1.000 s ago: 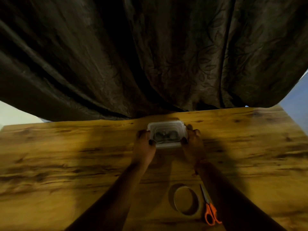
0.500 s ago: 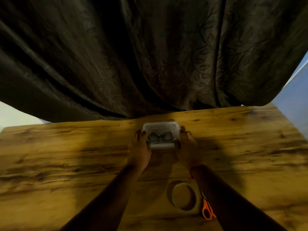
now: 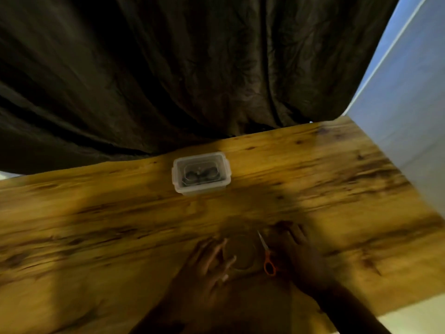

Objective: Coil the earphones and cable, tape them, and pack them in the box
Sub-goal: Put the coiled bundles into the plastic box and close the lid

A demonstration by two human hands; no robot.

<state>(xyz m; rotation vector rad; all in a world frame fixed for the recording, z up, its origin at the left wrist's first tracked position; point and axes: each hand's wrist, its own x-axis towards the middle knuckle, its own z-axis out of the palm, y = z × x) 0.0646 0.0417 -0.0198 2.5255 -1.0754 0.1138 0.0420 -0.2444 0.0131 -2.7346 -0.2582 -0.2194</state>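
Note:
A small clear plastic box [image 3: 178, 175] with its lid on stands alone at the far edge of the wooden table [image 3: 96, 225]. Dark coiled earphones and cable [image 3: 199, 175] show through the lid. Both hands are blurred and low in the frame, well short of the box. My left hand [image 3: 209, 259] has its fingers spread loosely just left of the tape roll [image 3: 243, 257]. My right hand [image 3: 296, 247] lies with fingers stretched out just right of the orange-handled scissors [image 3: 267, 257]. Neither hand holds anything.
A dark patterned curtain [image 3: 192, 68] hangs right behind the table's far edge. A pale wall [image 3: 409, 92] rises at the right. The table's near right edge [image 3: 361, 307] runs diagonally, with light floor beyond it.
Both hands let go of the box and pulled back toward me, to either side of the tape roll and scissors. The box stayed at the far edge. The camera swung left.

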